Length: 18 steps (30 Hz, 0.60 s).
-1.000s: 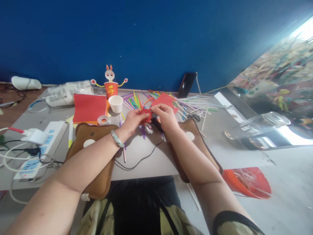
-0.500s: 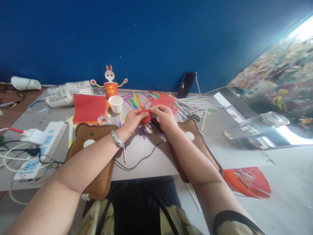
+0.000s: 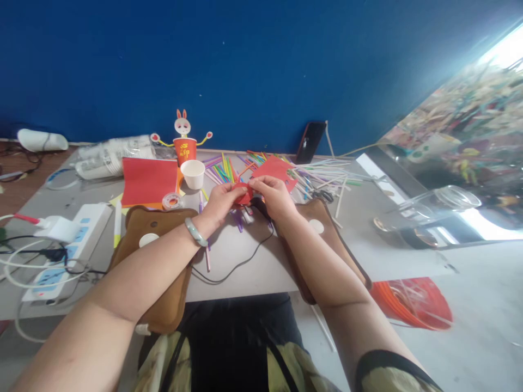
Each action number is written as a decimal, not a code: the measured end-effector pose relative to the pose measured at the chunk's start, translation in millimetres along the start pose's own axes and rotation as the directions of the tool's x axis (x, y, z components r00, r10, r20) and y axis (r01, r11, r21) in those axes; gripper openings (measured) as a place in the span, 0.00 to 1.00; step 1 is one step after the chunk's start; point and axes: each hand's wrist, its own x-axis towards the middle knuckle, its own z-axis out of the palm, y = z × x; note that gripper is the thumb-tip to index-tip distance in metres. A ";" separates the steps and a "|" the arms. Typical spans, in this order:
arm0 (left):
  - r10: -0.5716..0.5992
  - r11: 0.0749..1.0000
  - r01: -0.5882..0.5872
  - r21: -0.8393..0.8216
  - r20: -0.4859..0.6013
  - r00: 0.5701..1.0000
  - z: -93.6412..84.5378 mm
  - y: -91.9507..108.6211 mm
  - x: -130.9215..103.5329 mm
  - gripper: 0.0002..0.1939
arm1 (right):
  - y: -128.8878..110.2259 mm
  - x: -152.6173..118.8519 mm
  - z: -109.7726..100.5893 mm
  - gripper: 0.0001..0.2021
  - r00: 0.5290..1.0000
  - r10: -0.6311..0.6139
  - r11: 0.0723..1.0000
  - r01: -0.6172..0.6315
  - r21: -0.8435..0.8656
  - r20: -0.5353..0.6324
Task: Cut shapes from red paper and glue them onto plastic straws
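Observation:
A small piece of red paper (image 3: 244, 196) is pinched between my two hands over the middle of the table. My left hand (image 3: 220, 206), with a pale bangle at the wrist, grips its left side between thumb and fingers. On the upper right edge, the fingertips of my right hand (image 3: 275, 195) close on the same piece. Below the hands lie a dark object with a cable (image 3: 260, 207) and some purple straws, partly covered. Behind them are a larger red sheet (image 3: 273, 170) and many coloured straws (image 3: 223, 171). A white paper cup (image 3: 193, 174) stands to the left.
A red cup with a rabbit figure (image 3: 186, 149), red paper (image 3: 149, 182) and a tape roll (image 3: 172, 201) are at left. Brown cushions (image 3: 153, 305) lie under both forearms. A power strip (image 3: 67, 253), phone (image 3: 310, 142), scissors (image 3: 322, 195) and clear jar (image 3: 433, 209) surround the work area.
Both hands keep hold of the red paper in nearly the same place. My right fingertips have shifted very slightly on its edge.

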 end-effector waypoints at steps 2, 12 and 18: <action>0.004 1.000 -0.004 -0.005 -0.008 1.000 0.2 -0.5 -0.2 0.11 | 0.7 0.5 -0.6 0.10 1.000 -0.001 1.000 0.001 0.000 -0.002; 0.013 1.000 -0.013 -0.004 -0.018 1.000 -0.4 -0.5 -0.3 0.12 | 4.9 2.0 -2.5 0.09 1.000 0.007 0.998 -0.008 0.061 0.016; 0.009 1.000 -0.008 0.022 -0.024 1.000 0.3 -0.1 -1.6 0.12 | 2.3 0.7 0.0 0.08 1.000 0.025 0.999 -0.025 0.031 -0.006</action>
